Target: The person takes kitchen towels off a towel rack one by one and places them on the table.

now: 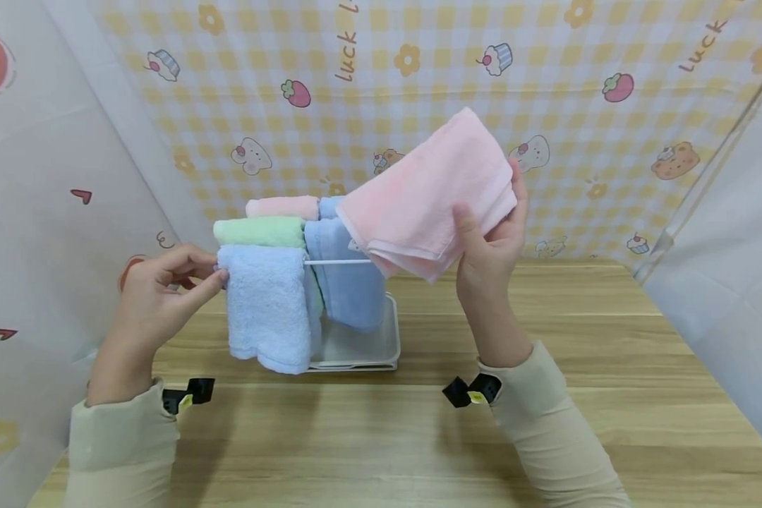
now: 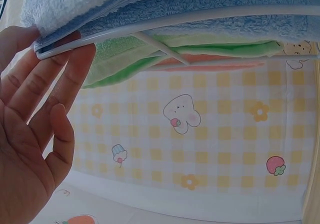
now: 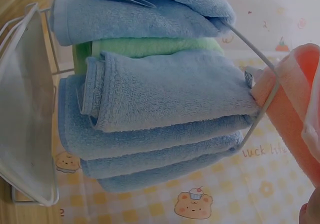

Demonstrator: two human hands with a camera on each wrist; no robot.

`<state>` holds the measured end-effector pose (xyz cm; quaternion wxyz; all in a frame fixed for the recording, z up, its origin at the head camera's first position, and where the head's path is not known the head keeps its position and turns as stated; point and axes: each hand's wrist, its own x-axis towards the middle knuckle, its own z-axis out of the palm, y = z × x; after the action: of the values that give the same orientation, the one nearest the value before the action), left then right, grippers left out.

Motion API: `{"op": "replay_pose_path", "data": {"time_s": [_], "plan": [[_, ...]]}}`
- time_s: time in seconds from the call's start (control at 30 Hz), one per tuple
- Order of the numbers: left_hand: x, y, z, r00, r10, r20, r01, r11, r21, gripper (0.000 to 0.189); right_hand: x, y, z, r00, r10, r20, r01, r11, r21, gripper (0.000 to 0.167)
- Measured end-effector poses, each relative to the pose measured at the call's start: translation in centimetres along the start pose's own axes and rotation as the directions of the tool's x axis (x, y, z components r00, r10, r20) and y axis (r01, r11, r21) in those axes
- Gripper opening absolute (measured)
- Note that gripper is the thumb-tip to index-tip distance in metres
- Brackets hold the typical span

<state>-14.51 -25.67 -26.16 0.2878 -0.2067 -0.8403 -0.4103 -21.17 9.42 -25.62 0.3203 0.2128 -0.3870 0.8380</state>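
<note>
My right hand [image 1: 490, 264] holds a folded pink towel [image 1: 428, 187] up at the right end of a white wire rack, thumb on the near face and fingers behind. In the right wrist view the pink towel [image 3: 292, 116] overlaps the end of the rack's wire frame [image 3: 267, 101]. My left hand [image 1: 155, 300] pinches the rack's front left corner, thumb in front at the edge of a light blue towel [image 1: 267, 303], fingers behind the white rail [image 2: 165, 23]. That towel hangs over the front rail, whose right part [image 1: 336, 262] is bare.
Behind the front towel hang a green towel [image 1: 260, 231], a pink towel [image 1: 282, 207] and several blue towels [image 3: 170, 89]. Below them is the rack's tray [image 1: 349, 346], on a wooden table [image 1: 355, 437]. A yellow checked cloth [image 1: 368, 120] forms the backdrop.
</note>
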Motion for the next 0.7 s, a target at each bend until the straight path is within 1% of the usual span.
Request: {"op": "replay_pose_path", "data": {"time_s": [0.13, 0.27, 0.4, 0.47, 0.5, 0.6, 0.7], "plan": [[0.0, 0.0, 0.0, 1.000, -0.008, 0.002, 0.008, 1.000, -0.002, 0.015, 0.2, 0.0, -0.2, 1.000, -0.005, 0.000, 0.005, 0.999, 0.047, 0.074], [0.0, 0.1, 0.0, 1.000, -0.004, -0.006, 0.004, 1.000, -0.001, 0.015, 0.6, -0.2, -0.6, 0.999, -0.030, -0.014, 0.031, 0.994, 0.101, 0.074], [0.1, 0.0, 0.1, 1.000, 0.008, -0.019, -0.008, 1.000, -0.004, 0.015, 1.1, -0.5, -1.2, 0.999, -0.002, -0.038, 0.007, 0.990, 0.143, 0.078], [0.0, 0.0, 0.1, 1.000, 0.007, -0.023, -0.007, 1.000, -0.007, 0.015, 1.3, -0.6, -1.4, 0.998, 0.026, -0.049, -0.018, 0.987, 0.162, 0.079], [0.0, 0.0, 0.1, 1.000, 0.005, -0.024, -0.005, 1.000, -0.007, 0.015, 1.3, -0.6, -1.6, 0.998, 0.039, -0.052, -0.030, 0.986, 0.166, 0.080], [0.0, 0.0, 0.1, 1.000, -0.003, -0.021, 0.003, 1.000, -0.010, 0.015, 1.3, -0.5, -2.2, 0.998, 0.041, -0.041, -0.035, 0.990, 0.136, 0.081], [0.0, 0.0, 0.2, 1.000, -0.002, -0.022, 0.002, 1.000, -0.012, 0.015, 1.3, -0.3, -2.8, 0.999, 0.037, -0.028, -0.034, 0.996, 0.087, 0.081]]}}
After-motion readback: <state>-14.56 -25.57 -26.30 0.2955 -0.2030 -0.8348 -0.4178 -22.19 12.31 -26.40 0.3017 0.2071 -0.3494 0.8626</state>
